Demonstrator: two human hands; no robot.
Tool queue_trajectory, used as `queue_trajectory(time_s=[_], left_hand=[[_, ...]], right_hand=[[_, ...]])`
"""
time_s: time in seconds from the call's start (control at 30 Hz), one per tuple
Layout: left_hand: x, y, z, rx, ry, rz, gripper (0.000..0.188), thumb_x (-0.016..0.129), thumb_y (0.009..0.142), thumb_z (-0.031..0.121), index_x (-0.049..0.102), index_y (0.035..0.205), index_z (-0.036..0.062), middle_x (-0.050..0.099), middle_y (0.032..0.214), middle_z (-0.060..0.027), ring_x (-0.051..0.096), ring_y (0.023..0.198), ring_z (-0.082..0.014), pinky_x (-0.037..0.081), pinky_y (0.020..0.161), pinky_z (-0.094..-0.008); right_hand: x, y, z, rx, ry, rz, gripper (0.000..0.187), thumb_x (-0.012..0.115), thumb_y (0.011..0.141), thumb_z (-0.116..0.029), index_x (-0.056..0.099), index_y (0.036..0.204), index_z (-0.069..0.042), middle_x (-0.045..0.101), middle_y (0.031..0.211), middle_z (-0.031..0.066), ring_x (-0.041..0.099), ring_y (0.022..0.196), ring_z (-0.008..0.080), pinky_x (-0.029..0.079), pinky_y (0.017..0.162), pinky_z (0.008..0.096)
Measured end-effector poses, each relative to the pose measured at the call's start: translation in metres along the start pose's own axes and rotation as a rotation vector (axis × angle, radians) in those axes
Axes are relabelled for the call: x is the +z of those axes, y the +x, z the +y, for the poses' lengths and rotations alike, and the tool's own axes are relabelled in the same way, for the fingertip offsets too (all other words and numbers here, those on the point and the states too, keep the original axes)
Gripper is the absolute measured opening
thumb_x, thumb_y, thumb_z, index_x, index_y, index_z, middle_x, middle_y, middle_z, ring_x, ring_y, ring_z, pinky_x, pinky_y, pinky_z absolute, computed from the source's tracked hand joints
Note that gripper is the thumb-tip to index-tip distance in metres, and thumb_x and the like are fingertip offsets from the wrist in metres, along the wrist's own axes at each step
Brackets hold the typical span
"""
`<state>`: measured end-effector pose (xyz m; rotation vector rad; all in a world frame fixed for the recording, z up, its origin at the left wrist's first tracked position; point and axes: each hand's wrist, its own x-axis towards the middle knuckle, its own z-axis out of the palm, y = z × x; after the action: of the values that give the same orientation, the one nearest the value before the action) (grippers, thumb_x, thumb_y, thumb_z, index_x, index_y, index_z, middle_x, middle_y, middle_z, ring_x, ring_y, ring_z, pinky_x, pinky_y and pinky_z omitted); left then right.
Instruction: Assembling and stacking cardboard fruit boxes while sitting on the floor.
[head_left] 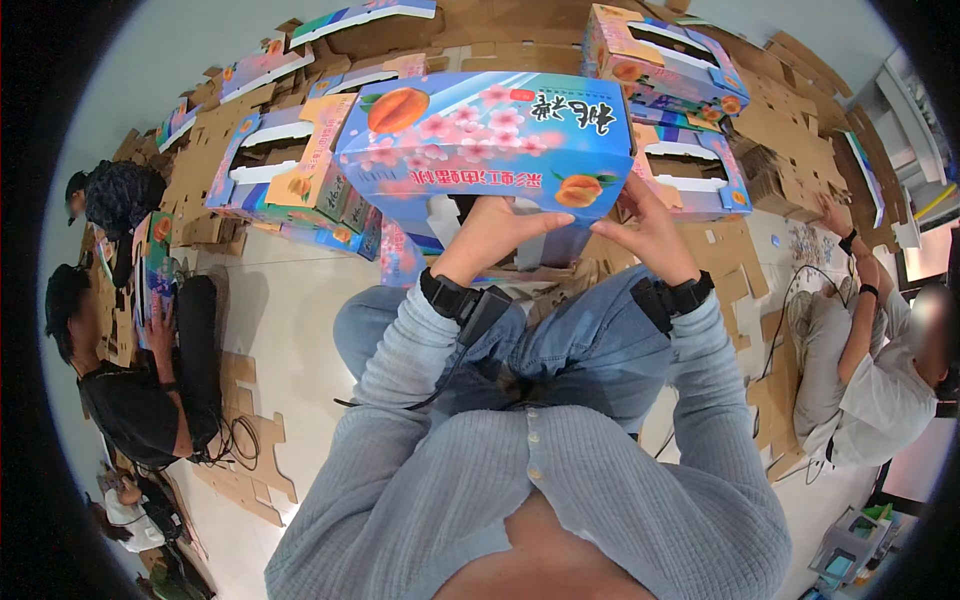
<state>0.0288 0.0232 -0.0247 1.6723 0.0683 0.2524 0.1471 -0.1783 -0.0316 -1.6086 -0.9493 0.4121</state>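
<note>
A fruit carton [490, 135], blue and pink with blossoms and peaches printed on it, is tilted up in front of me above my knees. My left hand [500, 235] is closed on its near lower edge, the thumb lying along that edge and the other fingers hidden in a dark opening. At the carton's right corner my right hand [650, 232] grips it, thumb in front and fingers against the side. The underside shows a white-rimmed gap between my hands. Another printed carton piece [400, 260] shows below it on the left.
Similar cartons with handle cutouts stand at the left [265, 180], at the right [690, 175] and in a stack at the far right [665, 60]. Flat brown cardboard [790, 120] lies around. One person [130, 400] sits at left holding a carton; another [880, 380] sits at right.
</note>
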Motion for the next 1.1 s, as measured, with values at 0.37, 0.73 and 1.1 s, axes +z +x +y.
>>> queue_trajectory(time_s=[0.37, 0.73, 1.1], left_hand=[[0.000, -0.001, -0.002, 0.008, 0.095, -0.067, 0.047, 0.077, 0.079, 0.026, 0.060, 0.116, 0.0035, 0.062, 0.117, -0.0072, 0.055, 0.107, -0.0173, 0.042, 0.094, -0.0325], [0.007, 0.003, -0.014, -0.096, -0.062, -0.200, 0.038, 0.073, 0.082, 0.022, 0.063, 0.114, 0.0032, 0.064, 0.113, -0.0060, 0.057, 0.105, -0.0156, 0.044, 0.092, -0.0308], [0.012, -0.005, -0.013, -0.036, -0.027, -0.083, 0.033, 0.073, 0.081, 0.017, 0.065, 0.109, 0.0030, 0.065, 0.108, -0.0034, 0.058, 0.099, -0.0134, 0.045, 0.088, -0.0283]], right_hand=[[-0.004, 0.001, 0.000, -0.009, 0.037, -0.014, 0.075, 0.079, 0.074, -0.013, 0.040, 0.136, 0.001, 0.049, 0.133, 0.0133, 0.047, 0.124, 0.0222, 0.037, 0.106, 0.0361], [-0.002, -0.004, 0.001, 0.024, -0.161, 0.055, 0.063, 0.082, 0.069, -0.018, 0.052, 0.121, 0.002, 0.058, 0.114, 0.0144, 0.057, 0.110, 0.0254, 0.045, 0.096, 0.0351], [-0.002, -0.008, 0.004, -0.034, -0.268, 0.073, 0.064, 0.081, 0.071, -0.025, 0.052, 0.121, 0.003, 0.058, 0.114, 0.0169, 0.057, 0.109, 0.0290, 0.045, 0.093, 0.0376]])
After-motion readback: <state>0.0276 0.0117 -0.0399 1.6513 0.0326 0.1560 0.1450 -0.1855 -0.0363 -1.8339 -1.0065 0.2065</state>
